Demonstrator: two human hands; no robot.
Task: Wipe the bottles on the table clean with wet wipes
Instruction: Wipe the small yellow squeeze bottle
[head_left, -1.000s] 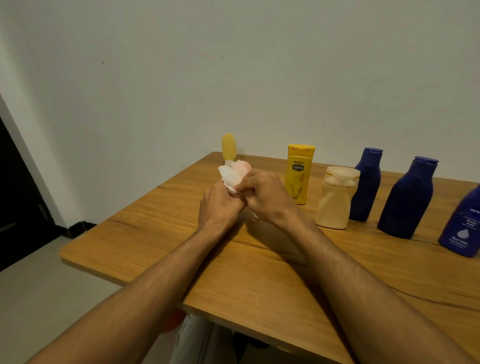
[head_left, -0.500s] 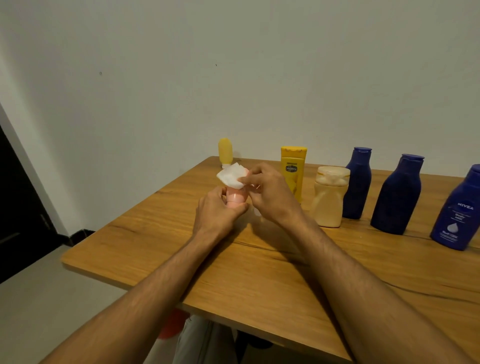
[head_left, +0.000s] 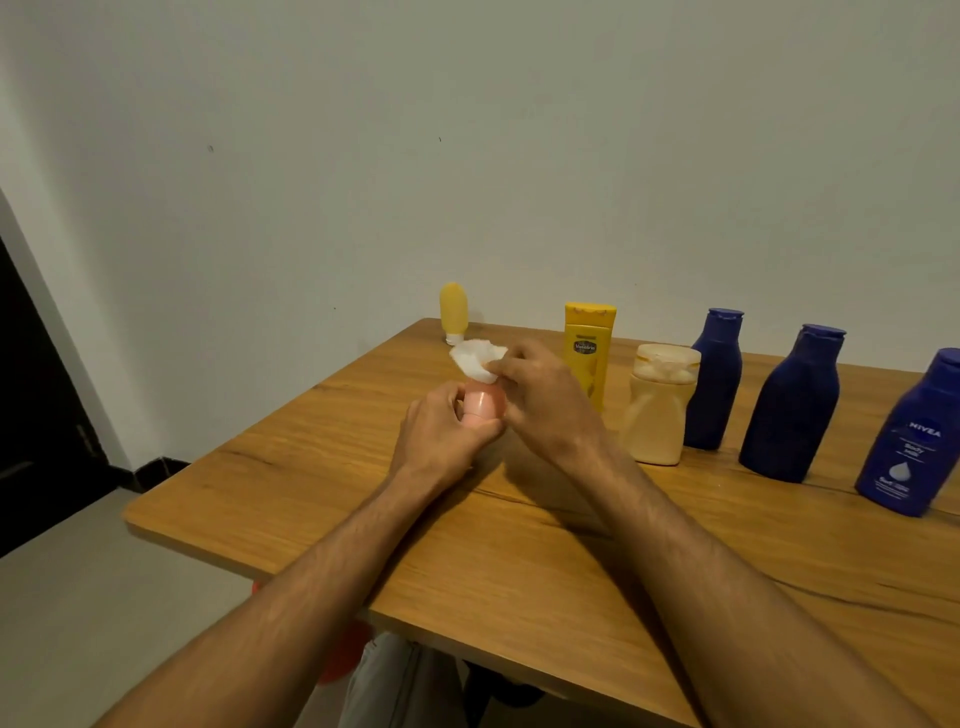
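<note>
A small pink bottle (head_left: 484, 406) is gripped by the curled fingers (head_left: 451, 399) of the left hand (head_left: 444, 436), with the thumb laid across its lower part. Only the bottle's rounded upper end is seen above the fist. A crumpled white wet wipe (head_left: 474, 357) is pinched between the thumb and fingertips of the right hand (head_left: 548, 410). It is held at the top of the pink bottle and appears to touch it.

Both hands are held close over the wooden bench (head_left: 519, 561), towards its left half, and both bare forearms are stretched across its near edge.

Behind the hands, further bottles are stood upright on the bench. A small yellow tube (head_left: 453, 312) is set on its cap at the far left corner, near the wall (head_left: 467, 156). A yellow Vaseline bottle (head_left: 589, 353) is seen just behind the right hand. To its right, a cream bottle (head_left: 657, 415) is followed by a dark blue bottle (head_left: 717, 379) and a second dark blue bottle (head_left: 795, 405). A blue Nivea bottle (head_left: 911, 441) is placed nearest the right edge of the view. Whether the cream bottle touches its blue neighbour cannot be told.
</note>
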